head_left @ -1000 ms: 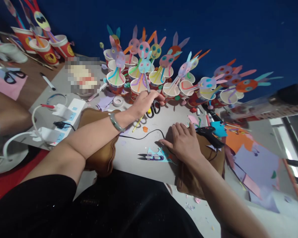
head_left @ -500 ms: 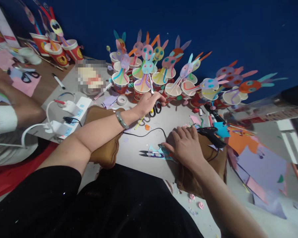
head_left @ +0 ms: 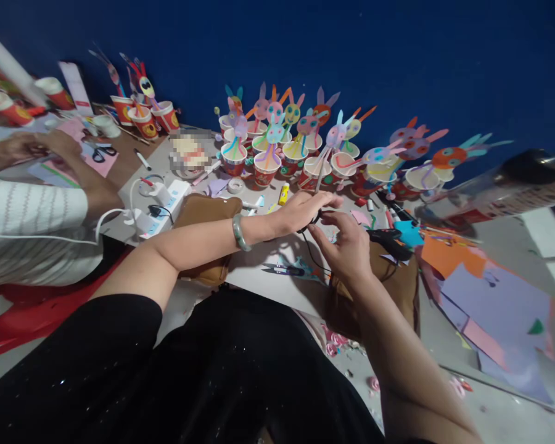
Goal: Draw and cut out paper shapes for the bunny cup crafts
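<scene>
My left hand (head_left: 300, 211), a green bangle on its wrist, is closed on scissors (head_left: 320, 175) held above the table. Their blades point away from me, and the black handles are partly hidden under the hand. Right beside them, my right hand (head_left: 350, 246) has its thumb and fingers apart, the tips at the handles; whether they touch is hard to see. Small thread snips (head_left: 284, 269) lie below on the table near blue paper scraps (head_left: 308, 266). Behind the hands stand several red paper cups (head_left: 264, 175) holding colourful rabbit-faced figures (head_left: 275, 131).
A yellow glue stick (head_left: 283, 193) and a tape roll (head_left: 235, 185) lie behind my left arm. Brown cushions (head_left: 203, 213) flank the work spot. A power strip (head_left: 173, 200) and a co-worker's hands (head_left: 50, 148) are left; a black glue gun (head_left: 391, 243) and purple paper (head_left: 499, 302) are right.
My left hand has brought the scissors to the right and nearer me, away from the cups. My right hand has lifted off the cushion and moved up to the handles. The view has shifted left.
</scene>
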Demonstrator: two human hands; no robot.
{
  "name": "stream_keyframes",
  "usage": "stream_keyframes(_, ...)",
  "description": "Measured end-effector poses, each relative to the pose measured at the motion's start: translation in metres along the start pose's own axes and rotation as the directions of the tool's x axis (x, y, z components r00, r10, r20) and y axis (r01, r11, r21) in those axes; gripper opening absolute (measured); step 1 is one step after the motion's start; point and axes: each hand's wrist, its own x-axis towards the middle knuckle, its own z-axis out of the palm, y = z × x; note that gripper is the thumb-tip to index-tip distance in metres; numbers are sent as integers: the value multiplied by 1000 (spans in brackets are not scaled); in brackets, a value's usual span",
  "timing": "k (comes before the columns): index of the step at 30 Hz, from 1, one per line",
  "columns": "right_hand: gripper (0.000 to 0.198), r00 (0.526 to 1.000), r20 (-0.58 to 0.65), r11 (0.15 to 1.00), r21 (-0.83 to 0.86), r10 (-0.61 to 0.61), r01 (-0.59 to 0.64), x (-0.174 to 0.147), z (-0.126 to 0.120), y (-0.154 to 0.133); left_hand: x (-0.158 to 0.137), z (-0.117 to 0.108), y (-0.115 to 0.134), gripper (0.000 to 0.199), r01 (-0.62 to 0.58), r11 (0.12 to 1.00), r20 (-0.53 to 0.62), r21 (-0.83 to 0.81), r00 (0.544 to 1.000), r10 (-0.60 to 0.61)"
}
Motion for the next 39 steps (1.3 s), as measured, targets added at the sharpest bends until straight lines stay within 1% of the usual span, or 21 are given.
stream_keyframes(3, 40, 987, -143, 990, 131, 73, -55, -8, -5, -7, -8, 9, 10, 46, -12, 998, 9, -61, 1000, 13)
stream_keyframes(5, 35, 975, -212, 989, 145, 60, -29, -14, -9, -12, -11, 16, 11, 46, -16, 996, 5, -83, 1000, 17)
stream_keyframes(6, 32, 976, -212, 991, 135, 43, -14, -16, -11, -15, -13, 19, 10, 46, -16, 996, 4, -86, 1000, 17)
stream_keyframes(8, 27, 987, -157, 993, 117, 29, -10, -18, -14, -20, -15, 26, 9, 44, -20, 997, 14, -77, 1000, 21)
stream_keyframes(10, 24, 993, -102, 991, 125, 64, -51, -18, -16, -22, -16, 30, 9, 45, -53, 998, 51, -37, 997, 55)
stream_keyframes(12, 22, 992, -79, 985, 146, 101, -88, -18, -19, -22, -16, 27, 12, 43, -134, 989, 119, 56, 985, 127)
stream_keyframes(14, 19, 985, -100, 980, 155, 138, -122, -20, -23, -19, -13, 15, 14, 37, -232, 949, 230, 213, 956, 182)
stream_keyframes(15, 18, 980, -120, 977, 157, 161, -142, -23, -26, -17, -11, 7, 14, 40, -261, 914, 294, 311, 941, 169)
stream_keyframes(17, 17, 962, -160, 966, 173, 221, -193, -32, -33, -10, -7, -12, 9, 51, -257, 799, 353, 544, 934, 60)
stream_keyframes(18, 16, 955, -162, 957, 196, 249, -216, -39, -36, -6, -5, -21, 4, 47, -256, 693, 355, 674, 935, 0)
stream_keyframes(19, 15, 950, -152, 947, 216, 271, -236, -46, -40, -2, -5, -28, -2, 43, -273, 547, 370, 791, 926, -73)
stream_keyframes(20, 14, 943, -155, 940, 224, 294, -257, -53, -43, 2, -6, -33, -10, 41, -277, 495, 379, 823, 918, -116)
stream_keyframes(23, 17, 917, -170, 917, 243, 362, -317, -77, -51, 10, -18, -36, -37, 30, -321, 422, 410, 848, 901, -139)
stream_keyframes(24, 17, 908, -158, 905, 252, 388, -343, -84, -53, 11, -23, -35, -44, 30, -357, 333, 418, 873, 899, -131)
stream_keyframes(26, 17, 886, -148, 878, 281, 439, -388, -96, -56, 13, -35, -31, -56, 39, -382, 291, 432, 877, 893, -128)
stream_keyframes(27, 17, 875, -146, 865, 292, 462, -408, -101, -57, 14, -41, -29, -60, 43, -400, 239, 436, 885, 891, -125)
stream_keyframes(29, 18, 851, -153, 841, 314, 502, -440, -109, -59, 18, -50, -27, -66, 46, -425, 191, 451, 885, 884, -125)
stream_keyframes(31, 20, 826, -166, 818, 337, 539, -467, -117, -60, 25, -57, -28, -68, 50, -471, 195, 501, 860, 851, -155)
stream_keyframes(34, 22, 796, -174, 784, 385, 579, -487, -127, -61, 35, -64, -31, -69, 65, -558, 257, 609, 789, 764, -213)
stream_keyframes(35, 22, 792, -173, 779, 392, 585, -490, -130, -62, 38, -66, -31, -69, 69, -572, 276, 630, 772, 746, -216)
stream_keyframes(39, 25, 785, -194, 780, 393, 588, -487, -139, -64, 42, -72, -26, -65, 70, -573, 351, 652, 741, 740, -168)
